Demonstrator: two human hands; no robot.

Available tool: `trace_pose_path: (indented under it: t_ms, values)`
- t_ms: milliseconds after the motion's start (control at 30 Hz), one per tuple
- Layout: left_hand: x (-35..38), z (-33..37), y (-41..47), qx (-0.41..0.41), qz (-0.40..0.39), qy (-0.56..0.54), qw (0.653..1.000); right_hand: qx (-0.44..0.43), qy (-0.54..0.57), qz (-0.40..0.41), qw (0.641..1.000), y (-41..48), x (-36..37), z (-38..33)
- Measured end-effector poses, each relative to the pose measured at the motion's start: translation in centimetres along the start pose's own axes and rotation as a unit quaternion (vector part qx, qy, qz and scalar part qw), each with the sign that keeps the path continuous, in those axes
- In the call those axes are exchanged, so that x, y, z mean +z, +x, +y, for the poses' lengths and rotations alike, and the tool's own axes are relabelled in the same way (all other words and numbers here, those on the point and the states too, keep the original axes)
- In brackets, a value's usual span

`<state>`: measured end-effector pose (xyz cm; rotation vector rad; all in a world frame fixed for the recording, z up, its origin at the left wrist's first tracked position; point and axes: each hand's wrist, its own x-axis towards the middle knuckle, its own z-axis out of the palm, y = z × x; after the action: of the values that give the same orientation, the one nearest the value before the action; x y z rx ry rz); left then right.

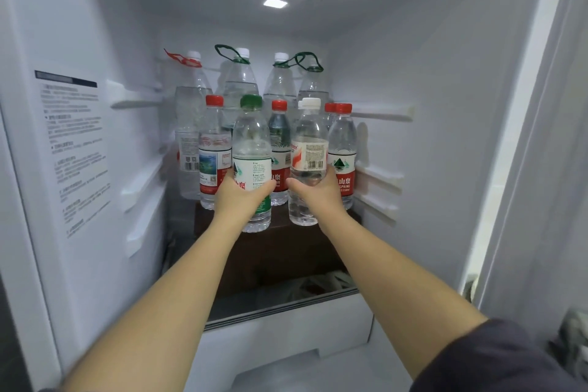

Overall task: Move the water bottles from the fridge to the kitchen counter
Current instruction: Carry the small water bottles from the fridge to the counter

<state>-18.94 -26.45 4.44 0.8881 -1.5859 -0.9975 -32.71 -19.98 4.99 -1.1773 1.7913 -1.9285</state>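
I gripped the green-capped bottle in my left hand and the white-capped bottle in my right hand, both upright at the front of the dark shelf. Red-capped bottles stood just behind, taller bottles at the back. White fridge walls enclosed them under a lit ceiling light.

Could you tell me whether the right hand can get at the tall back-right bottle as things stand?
Probably not: the right hand grips the white-capped bottle, and small red-capped bottles stand in front of the tall bottle.
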Motion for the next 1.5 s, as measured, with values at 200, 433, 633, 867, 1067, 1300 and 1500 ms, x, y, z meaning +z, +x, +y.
trace_pose_path:
  t_ms: [200,433,633,867,1067,1300,1500]
  values:
    - [-0.2,2.9,-4.0,0.074,0.036,0.01,0.997,-0.048,0.029,0.039,0.998,-4.2,-2.1,-1.5]
    - [-0.9,6.1,-12.0,0.128,0.025,0.017,0.991,-0.051,0.048,0.036,0.997,-12.2,-7.8,-4.5]
    - [-0.7,7.8,-20.5,0.12,0.006,-0.021,0.993,-0.052,0.032,0.008,0.998,-19.6,-13.3,-7.2]
    - [1.4,12.6,-32.3,0.126,-0.047,-0.076,0.988,-0.06,0.029,-0.017,0.998,-29.9,-23.6,-10.5]
    - [6.0,16.4,-43.1,0.113,-0.135,-0.112,0.978,-0.05,0.001,0.053,0.997,-39.0,-34.7,-11.6]
    - [12.9,19.9,-54.7,0.11,-0.259,-0.144,0.949,-0.015,-0.055,0.17,0.984,-48.2,-46.7,-12.4]
    - [19.2,22.6,-61.7,0.14,-0.347,-0.162,0.913,0.018,-0.092,0.269,0.958,-53.8,-54.7,-12.3]
